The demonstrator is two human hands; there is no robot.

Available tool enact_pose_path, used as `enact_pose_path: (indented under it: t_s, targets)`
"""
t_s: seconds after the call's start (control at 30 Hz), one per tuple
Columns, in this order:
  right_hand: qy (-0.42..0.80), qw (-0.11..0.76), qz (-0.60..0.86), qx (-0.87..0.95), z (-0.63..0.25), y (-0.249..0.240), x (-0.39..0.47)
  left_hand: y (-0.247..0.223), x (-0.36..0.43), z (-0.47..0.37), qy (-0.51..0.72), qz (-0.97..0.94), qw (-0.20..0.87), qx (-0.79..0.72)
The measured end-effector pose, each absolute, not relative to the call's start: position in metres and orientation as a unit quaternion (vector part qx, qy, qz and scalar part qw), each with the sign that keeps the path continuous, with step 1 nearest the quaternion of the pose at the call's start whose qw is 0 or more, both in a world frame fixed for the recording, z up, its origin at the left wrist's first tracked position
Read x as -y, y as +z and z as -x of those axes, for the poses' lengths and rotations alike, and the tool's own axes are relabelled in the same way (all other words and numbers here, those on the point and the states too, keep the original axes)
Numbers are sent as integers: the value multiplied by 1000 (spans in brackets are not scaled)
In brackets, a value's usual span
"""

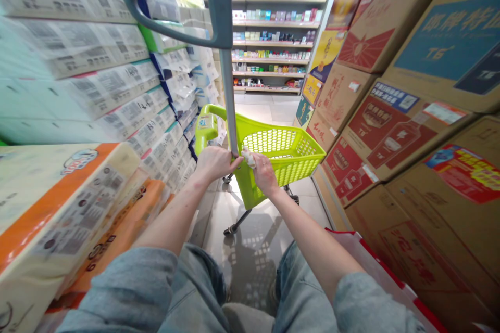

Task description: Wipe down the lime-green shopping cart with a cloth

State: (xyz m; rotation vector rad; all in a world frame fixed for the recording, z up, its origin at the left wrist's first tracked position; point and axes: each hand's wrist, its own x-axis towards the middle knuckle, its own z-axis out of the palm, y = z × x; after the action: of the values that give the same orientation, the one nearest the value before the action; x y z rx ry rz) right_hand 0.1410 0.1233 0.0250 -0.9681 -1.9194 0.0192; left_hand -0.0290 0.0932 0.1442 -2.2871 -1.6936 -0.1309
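Note:
In the middle of the head view stands a lime-green shopping cart (pixel 250 190) with perforated basket sides and small casters. A grey pole (pixel 229 99) rises from it to a large grey loop handle (pixel 223 5) close to the camera. My left hand (pixel 217 161) is closed around the lower pole, its thumb in front; the other fingers are partly hidden. A crumpled white tissue (pixel 248 156) is pinched in my right hand (pixel 265 173), against the cart's near upper edge just right of the pole. No goods show in the visible part of the basket.
Stacked tissue packs (pixel 105 44) line the left side, with a large orange-and-cream pack (pixel 58 192) close by. Cardboard cartons (pixel 394 135) are piled on the right, beside a red-edged white bag (pixel 363 255). Shelves of small boxes (pixel 273 36) close off the aisle's far end.

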Motion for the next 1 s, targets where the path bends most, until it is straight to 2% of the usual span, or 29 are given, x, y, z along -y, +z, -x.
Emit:
enact_pose_path:
  t_s: [0.27, 0.43, 0.63, 0.7, 0.83, 1.0]
  targets:
    - [-81, 361, 496, 786, -200, 2, -137, 131, -88, 38, -133, 801, 178, 556]
    - [-120, 317, 542, 769, -194, 6, -135, 117, -86, 35, -276, 763, 241, 532]
    - [-116, 295, 554, 770, -179, 11, -132, 94, -63, 26, -450, 696, 230, 510]
    - [-104, 296, 555, 770, -175, 11, -131, 85, -55, 20, -424, 742, 226, 468]
    - [-86, 300, 540, 782, -166, 13, -125, 75, -61, 0, -246, 858, 209, 399]
    - [-97, 290, 515, 801, -164, 13, -120, 76, -83, -16, -119, 842, 215, 480]
